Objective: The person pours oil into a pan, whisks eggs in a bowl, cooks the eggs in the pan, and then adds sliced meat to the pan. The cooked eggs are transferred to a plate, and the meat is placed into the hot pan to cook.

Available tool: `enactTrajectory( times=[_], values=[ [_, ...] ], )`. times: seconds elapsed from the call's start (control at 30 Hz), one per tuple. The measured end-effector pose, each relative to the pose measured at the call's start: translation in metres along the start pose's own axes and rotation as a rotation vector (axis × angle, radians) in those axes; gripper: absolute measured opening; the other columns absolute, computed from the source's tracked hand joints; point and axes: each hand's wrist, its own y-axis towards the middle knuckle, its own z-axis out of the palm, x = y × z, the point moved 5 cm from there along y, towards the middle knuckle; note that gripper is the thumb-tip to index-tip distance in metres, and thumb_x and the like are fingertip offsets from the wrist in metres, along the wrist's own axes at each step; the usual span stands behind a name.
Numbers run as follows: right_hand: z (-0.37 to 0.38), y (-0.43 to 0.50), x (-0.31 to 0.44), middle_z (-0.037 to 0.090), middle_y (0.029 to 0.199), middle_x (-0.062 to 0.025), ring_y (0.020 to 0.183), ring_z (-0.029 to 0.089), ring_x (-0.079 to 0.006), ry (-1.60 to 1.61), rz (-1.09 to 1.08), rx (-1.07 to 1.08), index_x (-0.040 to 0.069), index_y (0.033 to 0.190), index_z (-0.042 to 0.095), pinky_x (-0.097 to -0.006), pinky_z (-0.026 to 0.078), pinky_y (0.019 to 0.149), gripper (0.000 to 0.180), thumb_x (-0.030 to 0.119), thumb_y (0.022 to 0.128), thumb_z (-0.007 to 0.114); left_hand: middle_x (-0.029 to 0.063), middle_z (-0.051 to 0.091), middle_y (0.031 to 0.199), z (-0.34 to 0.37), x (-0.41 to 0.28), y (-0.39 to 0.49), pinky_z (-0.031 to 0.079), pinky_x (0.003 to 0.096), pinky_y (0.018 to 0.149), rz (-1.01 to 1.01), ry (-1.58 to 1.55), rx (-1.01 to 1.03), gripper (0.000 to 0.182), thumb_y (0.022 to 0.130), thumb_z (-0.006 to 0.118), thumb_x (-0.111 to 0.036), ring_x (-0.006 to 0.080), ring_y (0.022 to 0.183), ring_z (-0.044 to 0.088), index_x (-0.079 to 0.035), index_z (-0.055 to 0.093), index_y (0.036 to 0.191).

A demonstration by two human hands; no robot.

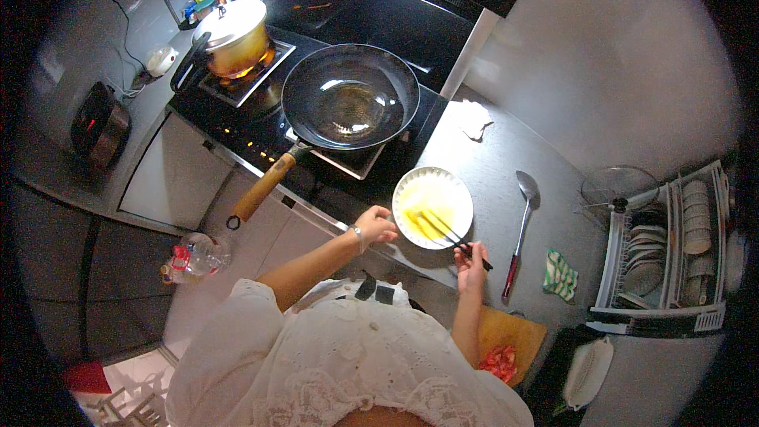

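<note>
Dark chopsticks point(449, 236) are held in my right hand point(471, 270), their tips in yellow beaten egg point(422, 220) inside a white fluted bowl point(463, 185). The bowl stands on the grey countertop at the hob's right edge. At the bowl's left side is my left hand point(377, 225), its fingers apart and slightly bent, holding nothing; whether it touches the rim is unclear. Beyond the hands, a dark wok point(350, 98) with a wooden handle point(261, 193) sits over the right burner, with a little shiny liquid in its bottom.
A lidded pot point(237, 41) stands over a lit flame at back left. Right of the bowl lie a metal spatula point(522, 237) and a green-white cloth point(560, 276). A wooden board point(531, 338) holds chopped red food point(500, 363). A dish rack point(670, 249) stands far right.
</note>
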Motion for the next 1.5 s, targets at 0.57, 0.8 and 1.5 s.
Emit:
enactTrajectory(
  times=[0.57,0.8,1.5],
  values=[
    [-0.014,0.001,0.006,0.057,0.077,-0.0094,0.066,0.058,-0.0197,-0.005,-0.014,-0.036,0.003,0.086,0.048,-0.0266,0.05,0.057,0.02,0.023,0.086,0.049,0.0108,0.059,0.071,-0.261,0.185,-0.06,0.047,0.027,0.045,-0.194,0.048,-0.469,0.012,0.077,0.047,-0.008,0.015,0.054,0.056,-0.005,0.05,0.089],
    [-0.013,-0.006,0.014,0.057,0.078,-0.0101,0.066,0.058,-0.0193,0.025,-0.034,-0.046,0.004,0.085,0.047,-0.0263,0.049,0.059,0.019,0.023,0.086,0.048,0.0125,0.06,0.078,-0.325,0.317,-0.109,0.046,0.0354,0.057,-0.688,0.785,-0.42,0.019,0.077,0.047,-0.02,0.0229,0.067,0.058,-0.005,0.058,0.084],
    [-0.012,-0.013,0.009,0.056,0.073,-0.0079,0.064,0.057,-0.0161,-0.041,-0.004,-0.085,0.005,0.081,0.049,-0.0243,0.049,0.059,0.02,0.024,0.086,0.048,0.0151,0.054,0.107,-0.27,0.259,-0.074,0.043,0.0382,0.081,-0.489,1.341,-0.15,0.033,0.077,0.047,-0.028,0.0304,0.098,0.053,-0.008,0.059,0.1]
  ],
)
